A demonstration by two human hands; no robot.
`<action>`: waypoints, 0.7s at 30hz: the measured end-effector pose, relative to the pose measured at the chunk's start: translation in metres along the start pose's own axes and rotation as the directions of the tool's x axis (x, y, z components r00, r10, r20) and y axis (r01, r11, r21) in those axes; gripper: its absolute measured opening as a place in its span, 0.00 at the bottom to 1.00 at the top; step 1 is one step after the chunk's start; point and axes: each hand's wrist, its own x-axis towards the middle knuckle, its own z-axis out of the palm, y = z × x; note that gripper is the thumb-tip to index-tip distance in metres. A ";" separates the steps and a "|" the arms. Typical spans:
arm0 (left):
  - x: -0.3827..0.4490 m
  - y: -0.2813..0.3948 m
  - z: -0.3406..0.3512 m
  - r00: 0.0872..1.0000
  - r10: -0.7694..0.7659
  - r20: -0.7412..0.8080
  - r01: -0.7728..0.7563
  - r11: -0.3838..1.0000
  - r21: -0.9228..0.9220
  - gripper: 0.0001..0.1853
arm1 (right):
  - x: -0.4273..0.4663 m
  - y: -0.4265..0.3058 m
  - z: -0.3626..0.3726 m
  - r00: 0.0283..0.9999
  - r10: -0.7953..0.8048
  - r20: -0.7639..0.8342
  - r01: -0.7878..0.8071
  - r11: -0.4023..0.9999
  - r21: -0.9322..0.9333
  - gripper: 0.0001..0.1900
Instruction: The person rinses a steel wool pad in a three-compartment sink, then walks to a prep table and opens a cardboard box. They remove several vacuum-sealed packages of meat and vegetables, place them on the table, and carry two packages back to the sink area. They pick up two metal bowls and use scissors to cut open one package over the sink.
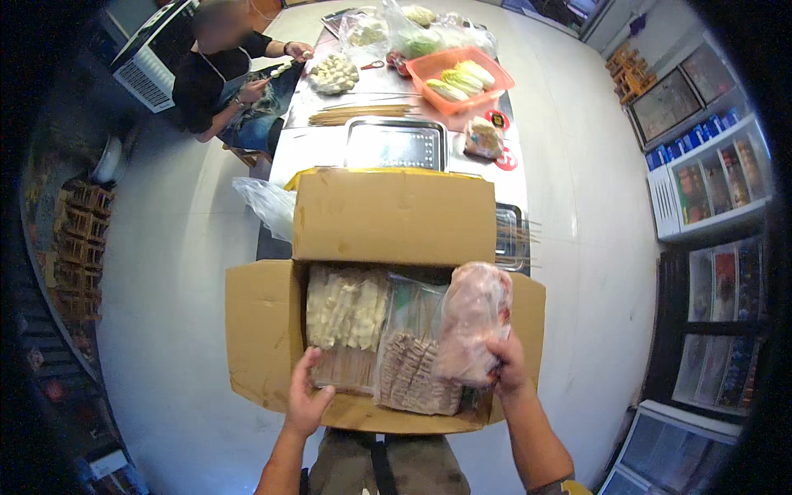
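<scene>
Before me stands an opened cardboard box (396, 213) with its flaps spread out. My right hand (510, 365) grips a plastic-wrapped slab of pale pink, frozen-looking meat (473, 325) over the box's right side. My left hand (307, 393), fingers apart and holding nothing, hovers at the near left rim. Inside on the left lies a clear bag of pale skewered food (348, 309), sticks towards me. Beside it a second bag of greyish-brown skewered pieces (417, 374) leans near the front wall, partly hidden by the meat. What lies beneath the bags is hidden.
A long table (309, 145) extends beyond the box, bearing a steel tray (396, 145), bamboo skewers (362, 114), an orange basket (442, 105) of leafy cabbages and a bag of whitish balls (334, 74). A seated person (216, 80) threads pieces at the left. Display fridges (711, 179) line the right.
</scene>
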 end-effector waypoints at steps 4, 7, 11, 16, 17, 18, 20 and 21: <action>0.002 -0.016 -0.033 0.994 -0.004 -0.110 0.018 0.992 0.128 0.41 | 0.091 -0.052 0.045 0.973 -0.213 0.092 0.225 0.963 -0.148 0.36; 0.005 -0.036 -0.054 0.981 0.050 -0.188 -0.001 0.968 0.252 0.37 | 0.166 -0.098 0.085 0.933 -0.339 0.121 0.358 0.839 -0.409 0.39; 0.017 -0.066 -0.069 0.964 0.103 -0.244 -0.034 0.962 0.271 0.33 | 0.265 -0.132 0.144 0.798 -0.548 0.251 0.528 0.435 -0.729 0.44; 0.028 -0.093 -0.071 0.934 0.010 -0.357 0.039 0.991 0.130 0.27 | 0.387 -0.119 0.172 0.858 -0.514 -0.028 -0.060 -0.045 -0.997 0.51; 0.030 -0.096 -0.071 0.936 0.025 -0.350 0.043 0.982 0.186 0.27 | 0.408 -0.106 0.169 0.844 -0.525 -0.112 -0.147 -0.026 -0.989 0.50; 0.031 -0.098 -0.072 0.945 0.042 -0.325 0.041 0.969 0.244 0.26 | 0.427 -0.092 0.163 0.821 -0.537 -0.193 -0.228 0.003 -0.974 0.50; 0.032 -0.101 -0.074 0.960 0.031 -0.279 0.038 0.970 0.238 0.27 | 0.458 -0.068 0.149 0.775 -0.531 -0.342 -0.369 0.059 -0.928 0.50; 0.032 -0.102 -0.076 0.959 0.028 -0.282 0.037 0.974 0.224 0.28 | 0.471 -0.057 0.143 0.766 -0.552 -0.330 -0.375 0.033 -0.926 0.50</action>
